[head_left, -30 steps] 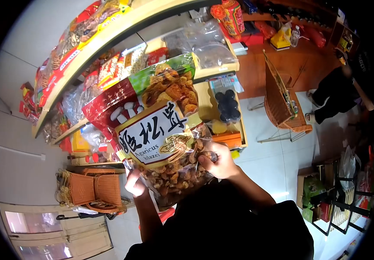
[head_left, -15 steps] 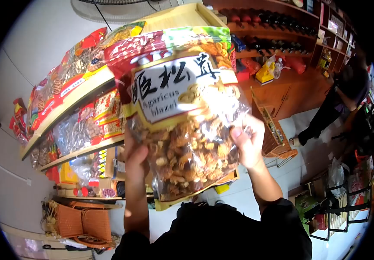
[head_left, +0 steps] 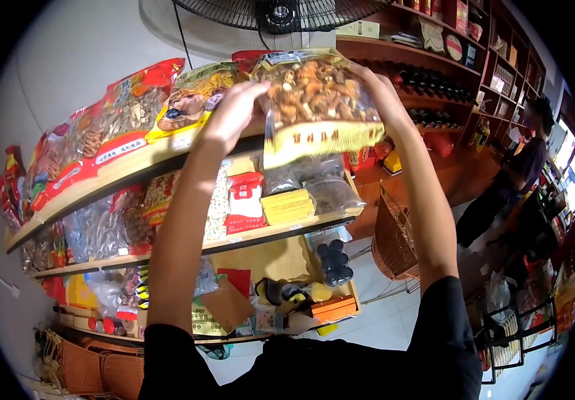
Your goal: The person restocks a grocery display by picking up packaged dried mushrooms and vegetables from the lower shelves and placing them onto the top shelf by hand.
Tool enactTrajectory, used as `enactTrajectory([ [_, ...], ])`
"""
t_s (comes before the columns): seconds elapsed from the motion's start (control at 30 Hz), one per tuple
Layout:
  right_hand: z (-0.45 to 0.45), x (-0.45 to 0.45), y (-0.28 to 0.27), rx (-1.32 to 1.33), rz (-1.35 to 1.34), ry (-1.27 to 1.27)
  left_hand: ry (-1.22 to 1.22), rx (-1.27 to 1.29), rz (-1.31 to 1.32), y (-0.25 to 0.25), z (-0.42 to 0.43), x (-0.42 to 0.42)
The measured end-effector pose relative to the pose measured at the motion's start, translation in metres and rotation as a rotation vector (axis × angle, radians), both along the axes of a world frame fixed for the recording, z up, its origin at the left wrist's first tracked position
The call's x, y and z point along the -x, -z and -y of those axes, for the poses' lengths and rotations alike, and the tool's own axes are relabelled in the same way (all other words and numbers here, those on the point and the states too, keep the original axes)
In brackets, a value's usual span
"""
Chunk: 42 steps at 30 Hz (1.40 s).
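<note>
A clear bag of dried mushrooms [head_left: 321, 97] with a gold lower band is at the right end of the top shelf [head_left: 117, 162], its bottom edge toward me and overhanging the shelf front. My left hand [head_left: 236, 113] is at the bag's left side, its fingers closed on that edge. On the right side, my right hand [head_left: 382, 93] grips the bag, its fingertips partly hidden. Just left of my left hand lies a bag with a yellow border [head_left: 191, 103]. Further left is a red-edged bag of dried goods [head_left: 131, 110].
Lower shelves hold a red and white bag [head_left: 245, 200], yellow packs [head_left: 287, 207] and black jars [head_left: 333, 261]. A fan [head_left: 279, 15] hangs above. A wicker chair [head_left: 394, 243] stands right of the shelves. Another person [head_left: 524, 163] stands at the far right.
Both hands have moved up and forward with the mushroom bag, from close to my body to the top shelf. The bag has tipped back, and its printed front label is out of sight.
</note>
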State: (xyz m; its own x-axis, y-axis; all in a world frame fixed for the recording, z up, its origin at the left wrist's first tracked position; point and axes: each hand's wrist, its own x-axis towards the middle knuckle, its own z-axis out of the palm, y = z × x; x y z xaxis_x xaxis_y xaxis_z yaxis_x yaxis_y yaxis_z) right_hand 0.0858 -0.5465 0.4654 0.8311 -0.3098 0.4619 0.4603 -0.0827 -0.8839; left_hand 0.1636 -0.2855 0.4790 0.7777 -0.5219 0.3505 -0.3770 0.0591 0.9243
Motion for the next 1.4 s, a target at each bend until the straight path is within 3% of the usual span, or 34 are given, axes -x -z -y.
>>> enactTrajectory([
  [0.13,0.022,-0.047,-0.021,0.209,-0.082,0.031,0.061,-0.053,-0.040,-0.029,0.025,-0.059],
  [0.2,0.046,-0.083,-0.021,0.451,-0.157,0.225,-0.035,-0.105,-0.070,-0.041,0.037,-0.081],
  [0.27,0.035,-0.090,-0.020,0.481,-0.094,0.320,-0.056,-0.166,-0.037,-0.044,0.045,-0.092],
  [0.37,0.043,-0.112,-0.018,0.583,-0.108,0.514,-0.260,-0.489,0.261,-0.034,0.063,-0.119],
  [0.5,0.042,-0.121,-0.013,0.596,-0.070,0.654,-0.371,-0.564,0.447,-0.023,0.071,-0.141],
  [0.6,0.046,-0.131,-0.016,0.678,-0.091,0.710,-0.246,-0.653,0.390,-0.034,0.080,-0.151],
  [0.67,0.049,-0.137,-0.013,0.735,-0.055,0.775,-0.186,-0.601,0.192,-0.045,0.086,-0.144],
  [0.73,0.052,-0.140,-0.007,0.773,0.042,0.799,-0.036,-0.268,0.038,-0.050,0.088,-0.140],
  [0.8,0.055,-0.139,-0.006,0.783,0.002,0.797,0.107,-0.178,-0.053,-0.056,0.089,-0.145],
  [0.87,0.054,-0.140,-0.007,0.796,-0.004,0.810,0.091,-0.235,0.022,-0.049,0.094,-0.152],
  [0.93,0.052,-0.139,-0.006,0.789,-0.029,0.819,-0.330,-0.668,0.626,-0.038,0.100,-0.155],
  [0.97,0.052,-0.138,-0.007,0.809,-0.029,0.810,-0.327,-0.582,0.664,-0.033,0.098,-0.143],
  [1.03,0.052,-0.138,-0.008,0.821,-0.055,0.787,0.046,-0.399,0.855,-0.028,0.088,-0.115],
  [1.13,0.054,-0.140,-0.005,0.761,-0.042,0.762,-0.049,-0.736,1.206,-0.011,0.073,-0.069],
  [1.4,0.057,-0.141,-0.004,0.731,-0.061,0.743,-0.118,-0.569,1.364,0.014,0.073,-0.082],
])
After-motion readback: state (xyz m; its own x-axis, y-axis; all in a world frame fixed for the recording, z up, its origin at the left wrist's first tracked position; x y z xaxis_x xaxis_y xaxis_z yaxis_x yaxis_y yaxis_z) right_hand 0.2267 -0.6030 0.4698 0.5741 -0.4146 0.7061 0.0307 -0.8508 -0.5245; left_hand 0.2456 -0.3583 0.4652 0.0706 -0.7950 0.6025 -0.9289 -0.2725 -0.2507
